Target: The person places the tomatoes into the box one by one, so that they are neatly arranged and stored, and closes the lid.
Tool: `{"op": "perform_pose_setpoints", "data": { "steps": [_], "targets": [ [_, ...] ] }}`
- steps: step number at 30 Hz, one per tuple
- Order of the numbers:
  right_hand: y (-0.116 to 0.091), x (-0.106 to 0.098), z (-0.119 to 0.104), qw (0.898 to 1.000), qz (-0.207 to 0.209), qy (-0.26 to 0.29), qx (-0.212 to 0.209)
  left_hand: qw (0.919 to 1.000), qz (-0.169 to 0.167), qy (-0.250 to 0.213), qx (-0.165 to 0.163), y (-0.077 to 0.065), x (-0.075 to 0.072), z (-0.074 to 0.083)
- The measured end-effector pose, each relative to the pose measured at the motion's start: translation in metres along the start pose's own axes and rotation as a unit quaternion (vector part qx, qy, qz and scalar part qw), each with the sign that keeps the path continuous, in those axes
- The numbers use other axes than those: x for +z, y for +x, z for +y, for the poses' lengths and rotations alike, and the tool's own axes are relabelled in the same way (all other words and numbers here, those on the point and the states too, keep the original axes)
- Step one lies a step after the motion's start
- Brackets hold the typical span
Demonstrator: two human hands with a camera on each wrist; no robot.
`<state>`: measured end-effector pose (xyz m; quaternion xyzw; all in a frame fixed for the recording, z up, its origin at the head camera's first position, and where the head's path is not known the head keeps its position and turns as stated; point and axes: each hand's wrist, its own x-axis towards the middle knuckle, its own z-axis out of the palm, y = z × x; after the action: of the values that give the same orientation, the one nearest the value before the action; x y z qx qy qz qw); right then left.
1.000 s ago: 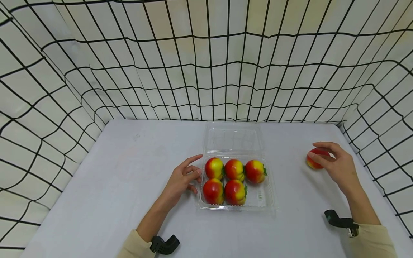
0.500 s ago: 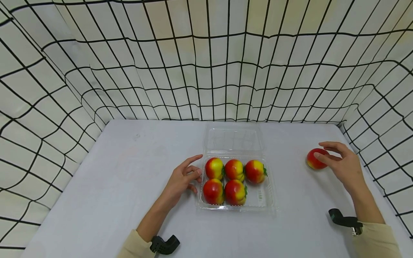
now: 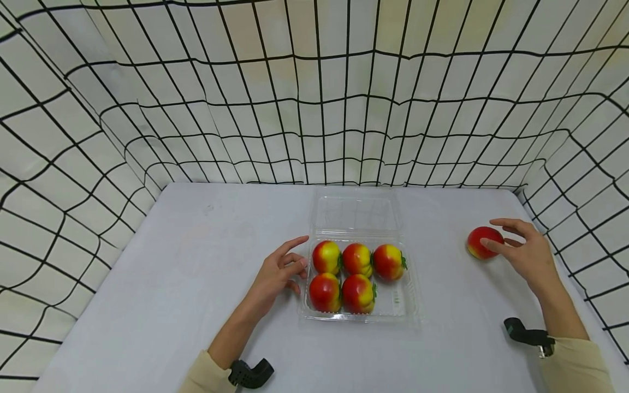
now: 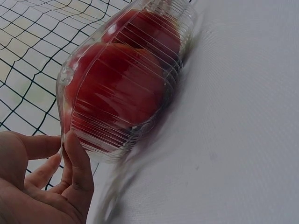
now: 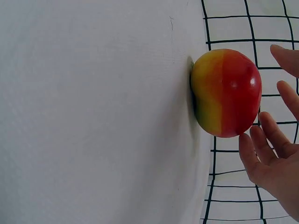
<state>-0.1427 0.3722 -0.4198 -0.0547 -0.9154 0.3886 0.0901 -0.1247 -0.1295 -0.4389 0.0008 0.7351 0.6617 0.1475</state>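
A clear plastic clamshell box (image 3: 407, 312) lies with its lid folded back, holding several glossy red-and-yellow, peach-like fruits (image 3: 357, 293) with green leaves. Its front right spot holds no fruit. My left hand (image 3: 275, 275) is at the box's left side; in the left wrist view, thumb and fingers pinch the thin plastic rim (image 4: 60, 100). On the right, another red-and-yellow fruit (image 3: 484, 243) sits on the table, its underside hidden. My right hand (image 3: 528, 254) is beside it, fingers spread and loosely bent, holding nothing. The right wrist view shows the fingertips (image 5: 244, 140) close to that fruit (image 5: 226, 93).
The white table (image 3: 187, 273) is bordered by black netting (image 3: 319, 103) at the back and both sides. The clear lid (image 3: 356, 213) lies back toward the net. Wrist cameras (image 3: 526, 334) sit on both forearms.
My right hand has loosened from around the single fruit and drawn slightly to the right, uncovering more of it. That fruit stays in place. The left hand and the box have not moved.
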Motion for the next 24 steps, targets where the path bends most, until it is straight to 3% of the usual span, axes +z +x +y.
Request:
{"op": "perform_pose_setpoints", "data": {
  "steps": [11,24],
  "targets": [
    [0.005,0.004,0.012,0.994,-0.110,-0.010,0.022,1.0000,0.000,0.003,0.003,0.001,-0.001,0.000],
    [0.007,0.007,0.011,0.989,-0.134,-0.002,0.060,1.0000,-0.003,0.003,0.005,0.002,-0.001,-0.002]
  ]
}}
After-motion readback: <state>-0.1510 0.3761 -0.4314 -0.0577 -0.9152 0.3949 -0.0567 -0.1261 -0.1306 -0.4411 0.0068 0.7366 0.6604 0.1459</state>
